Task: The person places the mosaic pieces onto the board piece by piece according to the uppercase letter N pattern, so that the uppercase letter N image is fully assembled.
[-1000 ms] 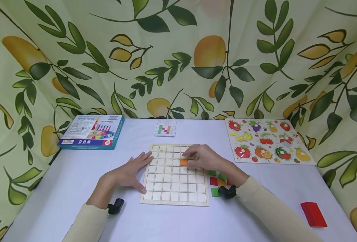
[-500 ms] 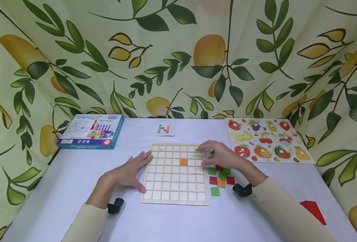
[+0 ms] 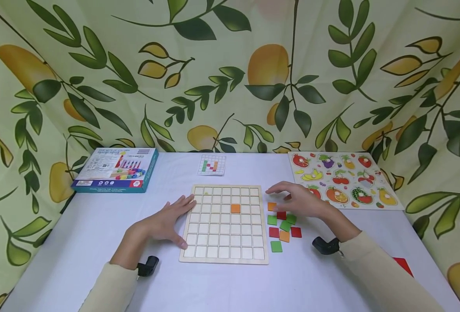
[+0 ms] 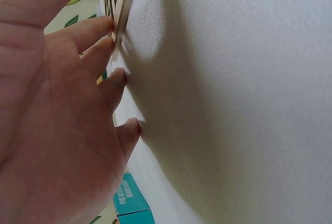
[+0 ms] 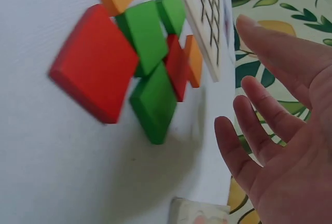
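A light wooden grid board (image 3: 225, 225) lies on the table, with one orange square tile (image 3: 235, 209) in a cell of its third row. My left hand (image 3: 163, 222) rests against the board's left edge, fingers spread and thumb on the lower corner; its fingertips touch the edge in the left wrist view. Right of the board, my right hand (image 3: 298, 200) hovers with nothing between its fingers. Below it lie loose square tiles: an orange tile (image 3: 272, 206), a red tile (image 5: 96, 63), a green tile (image 5: 155, 105) and several others, some overlapping.
A small pattern card (image 3: 211, 165) with coloured squares lies behind the board. At the back left is a teal-edged box (image 3: 114, 170); at the back right, a fruit puzzle board (image 3: 340, 180). A red block (image 3: 403, 265) is partly hidden by the right sleeve.
My right hand has left the orange tile on the board and moved right, over the loose tiles. My left hand has stayed at the board's edge.
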`<state>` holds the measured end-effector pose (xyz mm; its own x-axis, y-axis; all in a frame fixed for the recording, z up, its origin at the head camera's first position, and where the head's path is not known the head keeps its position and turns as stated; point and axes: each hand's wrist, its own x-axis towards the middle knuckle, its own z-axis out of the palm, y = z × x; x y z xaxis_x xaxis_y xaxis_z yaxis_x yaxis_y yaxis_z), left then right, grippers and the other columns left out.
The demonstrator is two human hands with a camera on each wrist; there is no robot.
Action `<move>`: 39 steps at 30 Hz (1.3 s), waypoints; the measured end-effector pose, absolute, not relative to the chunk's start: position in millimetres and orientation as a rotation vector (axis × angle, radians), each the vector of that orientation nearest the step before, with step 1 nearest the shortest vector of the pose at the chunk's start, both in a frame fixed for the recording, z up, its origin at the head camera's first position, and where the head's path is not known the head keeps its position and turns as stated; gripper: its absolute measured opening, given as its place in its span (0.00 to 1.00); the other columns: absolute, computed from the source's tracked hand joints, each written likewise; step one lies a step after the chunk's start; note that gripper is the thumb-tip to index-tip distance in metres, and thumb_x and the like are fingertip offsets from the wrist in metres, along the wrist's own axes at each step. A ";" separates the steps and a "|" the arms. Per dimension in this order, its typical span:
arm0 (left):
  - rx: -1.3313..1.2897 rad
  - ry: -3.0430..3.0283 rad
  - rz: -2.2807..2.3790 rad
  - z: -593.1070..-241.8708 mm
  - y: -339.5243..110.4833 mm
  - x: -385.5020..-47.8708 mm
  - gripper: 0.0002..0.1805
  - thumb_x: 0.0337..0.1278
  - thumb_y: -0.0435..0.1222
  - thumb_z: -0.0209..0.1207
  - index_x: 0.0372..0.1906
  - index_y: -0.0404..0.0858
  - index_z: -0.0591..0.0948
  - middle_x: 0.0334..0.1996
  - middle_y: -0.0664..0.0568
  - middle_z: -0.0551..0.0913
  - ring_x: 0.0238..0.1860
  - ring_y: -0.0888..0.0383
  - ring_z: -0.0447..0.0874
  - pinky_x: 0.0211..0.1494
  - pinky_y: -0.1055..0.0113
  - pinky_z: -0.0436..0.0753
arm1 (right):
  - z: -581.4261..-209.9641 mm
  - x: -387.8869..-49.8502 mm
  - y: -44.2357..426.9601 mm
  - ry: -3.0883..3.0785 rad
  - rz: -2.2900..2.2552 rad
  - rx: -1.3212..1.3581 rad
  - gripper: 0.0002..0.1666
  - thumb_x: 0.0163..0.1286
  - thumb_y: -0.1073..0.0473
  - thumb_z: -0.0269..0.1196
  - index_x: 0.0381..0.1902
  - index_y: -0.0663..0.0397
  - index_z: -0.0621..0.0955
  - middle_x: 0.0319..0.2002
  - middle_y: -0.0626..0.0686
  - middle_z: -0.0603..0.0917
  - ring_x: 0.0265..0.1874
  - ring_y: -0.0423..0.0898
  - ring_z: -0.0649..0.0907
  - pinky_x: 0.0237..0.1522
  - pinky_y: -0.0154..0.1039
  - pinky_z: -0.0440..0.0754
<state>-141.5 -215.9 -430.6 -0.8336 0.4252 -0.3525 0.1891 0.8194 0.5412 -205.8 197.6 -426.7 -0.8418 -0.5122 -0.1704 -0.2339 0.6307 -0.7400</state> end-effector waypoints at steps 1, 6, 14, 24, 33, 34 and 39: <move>0.459 2.535 0.691 -430.5 -215.8 -141.2 0.70 0.29 0.53 0.82 0.82 0.42 0.57 0.85 0.49 0.46 0.85 0.41 0.37 0.85 0.34 0.40 | -428.6 -205.4 198.1 2.484 -1.055 -0.589 0.27 0.65 0.58 0.72 0.62 0.46 0.82 0.64 0.53 0.81 0.63 0.53 0.78 0.63 0.52 0.85; 0.448 2.529 0.695 -429.3 -215.2 -140.4 0.70 0.29 0.53 0.83 0.81 0.42 0.57 0.85 0.49 0.46 0.85 0.41 0.37 0.85 0.34 0.40 | -438.4 -203.4 197.9 2.492 -1.044 -0.592 0.25 0.65 0.57 0.73 0.60 0.44 0.84 0.61 0.51 0.84 0.56 0.48 0.79 0.53 0.35 0.85; 0.456 2.535 0.700 -427.0 -215.8 -142.1 0.69 0.29 0.52 0.83 0.81 0.41 0.57 0.85 0.49 0.47 0.85 0.40 0.37 0.84 0.34 0.40 | -446.1 -203.4 194.9 2.558 -1.025 -0.625 0.18 0.65 0.58 0.73 0.53 0.45 0.87 0.52 0.50 0.88 0.45 0.44 0.80 0.44 0.29 0.81; 0.448 2.535 0.706 -427.0 -214.5 -141.6 0.69 0.29 0.52 0.83 0.81 0.41 0.57 0.85 0.49 0.47 0.85 0.40 0.38 0.85 0.34 0.40 | -447.7 -206.7 193.9 2.575 -0.997 -0.631 0.14 0.64 0.62 0.73 0.47 0.44 0.89 0.46 0.48 0.89 0.38 0.43 0.78 0.36 0.28 0.79; 0.466 2.533 0.699 -430.1 -211.5 -143.5 0.69 0.29 0.52 0.83 0.81 0.41 0.57 0.85 0.49 0.47 0.85 0.41 0.38 0.85 0.35 0.40 | -445.6 -206.9 195.6 2.570 -0.993 -0.666 0.09 0.63 0.64 0.73 0.37 0.42 0.89 0.44 0.47 0.87 0.40 0.43 0.79 0.42 0.27 0.82; 0.460 2.531 0.700 -430.0 -211.7 -143.4 0.69 0.29 0.52 0.83 0.81 0.42 0.57 0.85 0.49 0.47 0.85 0.41 0.37 0.85 0.35 0.40 | -445.6 -207.2 195.2 2.567 -0.995 -0.665 0.09 0.63 0.64 0.73 0.37 0.42 0.89 0.44 0.47 0.87 0.41 0.43 0.80 0.43 0.27 0.82; 0.447 2.543 0.694 -428.2 -214.0 -141.2 0.70 0.27 0.53 0.83 0.81 0.41 0.58 0.85 0.48 0.48 0.85 0.39 0.38 0.84 0.34 0.41 | -446.4 -208.7 190.7 2.558 -0.997 -0.655 0.09 0.63 0.63 0.73 0.37 0.42 0.91 0.47 0.48 0.88 0.44 0.43 0.81 0.43 0.26 0.84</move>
